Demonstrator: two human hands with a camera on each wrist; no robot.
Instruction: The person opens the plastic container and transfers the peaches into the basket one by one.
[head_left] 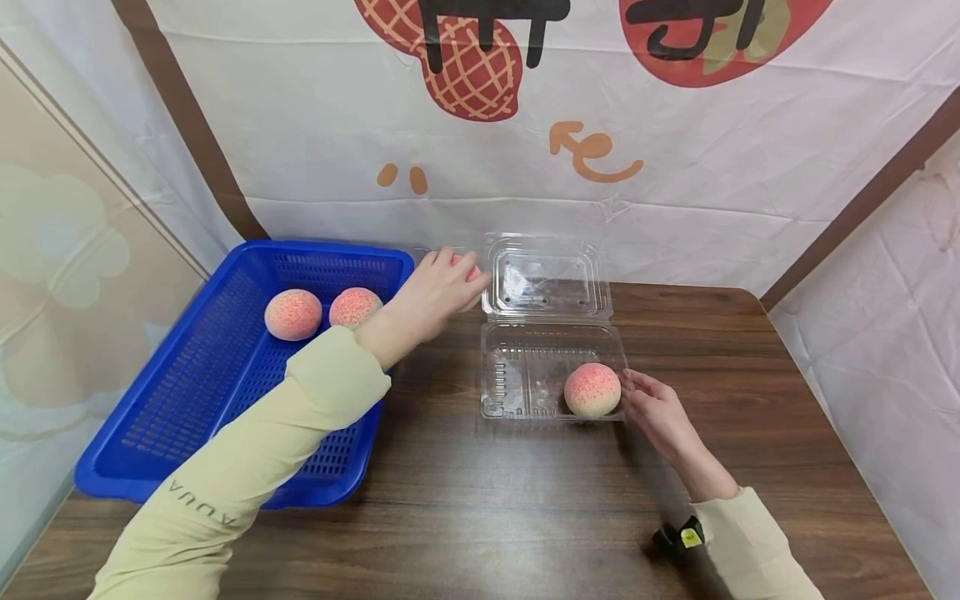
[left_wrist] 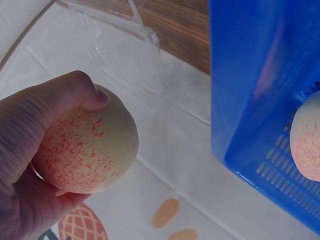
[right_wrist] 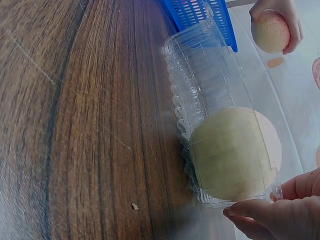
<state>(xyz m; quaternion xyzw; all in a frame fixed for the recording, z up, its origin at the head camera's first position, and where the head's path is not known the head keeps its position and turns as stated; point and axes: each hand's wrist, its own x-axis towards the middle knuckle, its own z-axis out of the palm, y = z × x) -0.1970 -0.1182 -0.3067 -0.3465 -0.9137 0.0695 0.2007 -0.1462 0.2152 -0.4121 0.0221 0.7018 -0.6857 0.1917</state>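
Note:
My left hand (head_left: 429, 302) grips a pink-and-cream peach (left_wrist: 97, 145), thumb on one side and fingers on the other. It is held up between the blue basket and an open clear plastic clamshell box (head_left: 517, 354). Inside the box's base, at the right end, sits another peach (head_left: 592, 390); the lid (head_left: 551, 279) stands folded back behind. At the right edge of the base, my right hand (head_left: 662, 417) pinches the rim, thumb and fingertips at its corner in the right wrist view. Two more peaches, a left one (head_left: 293, 315) and a right one (head_left: 355, 307), lie in the basket.
The blue perforated basket (head_left: 176, 467) stands on the left of the brown wooden table (head_left: 480, 517). A printed white cloth (head_left: 495, 183) hangs behind the table. A small black item with a yellow label (head_left: 691, 534) is at the right sleeve.

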